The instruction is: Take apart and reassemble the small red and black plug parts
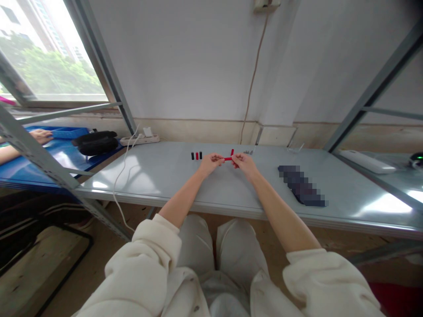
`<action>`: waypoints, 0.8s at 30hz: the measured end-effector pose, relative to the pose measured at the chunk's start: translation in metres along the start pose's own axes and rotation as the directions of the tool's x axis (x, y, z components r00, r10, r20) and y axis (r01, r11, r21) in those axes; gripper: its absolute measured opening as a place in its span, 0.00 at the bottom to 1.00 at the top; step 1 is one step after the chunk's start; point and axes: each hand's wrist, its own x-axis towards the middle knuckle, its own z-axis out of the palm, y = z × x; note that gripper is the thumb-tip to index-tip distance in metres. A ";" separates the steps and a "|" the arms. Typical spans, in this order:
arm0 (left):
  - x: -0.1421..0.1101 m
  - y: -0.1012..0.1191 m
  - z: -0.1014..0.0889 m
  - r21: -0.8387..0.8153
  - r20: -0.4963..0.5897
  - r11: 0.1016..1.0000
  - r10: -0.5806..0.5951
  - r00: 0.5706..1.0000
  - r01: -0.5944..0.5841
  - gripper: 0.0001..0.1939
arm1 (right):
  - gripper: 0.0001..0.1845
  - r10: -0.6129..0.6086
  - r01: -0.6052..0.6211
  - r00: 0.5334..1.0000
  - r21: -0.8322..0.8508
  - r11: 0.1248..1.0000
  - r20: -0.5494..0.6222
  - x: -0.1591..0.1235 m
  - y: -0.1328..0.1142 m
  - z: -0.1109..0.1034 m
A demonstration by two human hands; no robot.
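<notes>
Above the grey tabletop, a thin red rod (228, 159) spans the gap between my two hands. My left hand (211, 164) pinches its left end with thumb and fingers. The fingers of my right hand (243, 162) are closed round the other end, which they partly hide. Just behind the right fingertips is a short red piece (232, 152); whether it touches the rod I cannot tell. Left of my left hand, a small red cylinder (197, 156) stands between a black cylinder (192, 156) and another black cylinder (200, 155). Small grey pieces (248, 152) lie beyond my right hand.
A dark blurred-out object (302, 187) lies to the right on the table (172, 176). At the back left sits a power strip (140, 139) with a white cable (119, 176) running over the edge. Metal posts flank the table. Another person's hand (41, 136) rests by a blue tray (69, 132).
</notes>
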 end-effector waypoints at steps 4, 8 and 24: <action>0.000 0.001 0.000 0.008 -0.012 1.000 0.026 1.000 -0.026 0.08 | 0.16 0.018 -0.017 1.000 -0.055 0.998 0.017 0.001 0.001 0.000; 0.001 0.002 0.000 0.084 -0.081 0.988 0.137 0.987 -0.130 0.09 | 0.16 -0.071 0.061 0.997 -0.300 0.952 -0.024 0.002 0.004 0.000; 0.061 0.037 -0.062 0.770 0.238 0.582 0.119 0.964 -0.262 0.06 | 0.14 -0.296 0.161 0.953 -0.728 0.666 -0.060 -0.003 0.005 -0.005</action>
